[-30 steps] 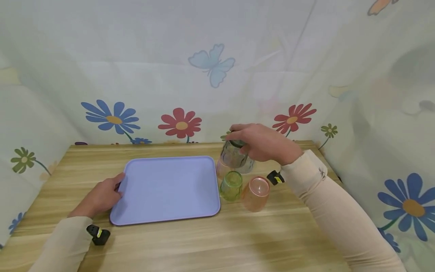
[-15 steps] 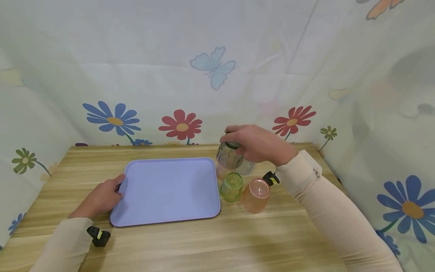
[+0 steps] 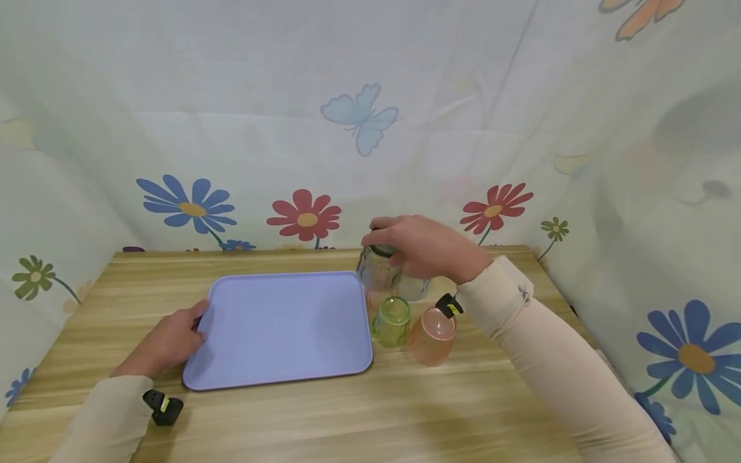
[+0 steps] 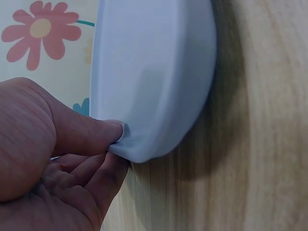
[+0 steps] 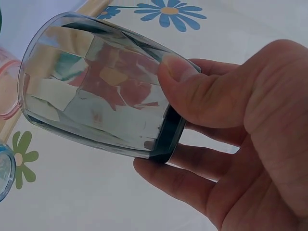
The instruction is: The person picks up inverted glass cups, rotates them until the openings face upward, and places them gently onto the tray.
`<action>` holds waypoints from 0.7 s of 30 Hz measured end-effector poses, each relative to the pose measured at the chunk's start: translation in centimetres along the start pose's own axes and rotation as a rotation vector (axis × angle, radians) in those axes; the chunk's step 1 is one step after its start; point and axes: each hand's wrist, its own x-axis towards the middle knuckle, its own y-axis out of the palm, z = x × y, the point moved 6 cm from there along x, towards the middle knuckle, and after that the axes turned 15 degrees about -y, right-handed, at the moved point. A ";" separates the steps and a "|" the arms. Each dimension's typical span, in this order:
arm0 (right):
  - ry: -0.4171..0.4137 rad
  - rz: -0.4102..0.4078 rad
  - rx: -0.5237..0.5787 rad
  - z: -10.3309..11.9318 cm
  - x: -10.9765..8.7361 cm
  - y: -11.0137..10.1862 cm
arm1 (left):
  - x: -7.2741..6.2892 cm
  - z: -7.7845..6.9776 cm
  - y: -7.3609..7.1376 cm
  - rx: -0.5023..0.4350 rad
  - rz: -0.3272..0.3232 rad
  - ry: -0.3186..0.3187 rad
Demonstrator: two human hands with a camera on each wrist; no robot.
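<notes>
My left hand [image 3: 168,337] pinches the left edge of a lavender tray [image 3: 283,331], thumb on top and fingers beneath, as the left wrist view shows. My right hand [image 3: 431,247] grips a smoky grey glass [image 5: 96,86] by its dark base, mouth downward. In the head view this glass hangs near the tray's back right corner. Below it a pinkish glass [image 3: 377,299] is partly hidden. Close to the tray's right edge stands a green glass [image 3: 392,325], bottom up. Beside that are an upturned peach glass [image 3: 431,344] and, farther back, a bluish clear glass [image 3: 415,288].
A wood-grain table [image 3: 278,418] carries everything. Behind it and along both sides hangs a pale cloth [image 3: 231,141] printed with flowers and butterflies. The glasses stand close together, right of the tray.
My right hand has carried the grey glass left, toward the tray's back right corner. The left hand keeps its hold on the tray, and the other glasses stay put.
</notes>
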 end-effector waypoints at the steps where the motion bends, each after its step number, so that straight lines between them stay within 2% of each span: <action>1: -0.005 0.000 -0.003 0.1 0.1 0.0 | 0.0 0.0 0.0 -0.001 0.001 0.000; 10: 0.000 0.045 -0.017 0.7 0.9 0.0 | 0.1 0.0 -0.1 -0.017 0.011 0.002; 21: -0.023 0.052 0.002 1.6 1.7 -0.1 | 0.0 -0.1 0.0 -0.012 0.002 -0.001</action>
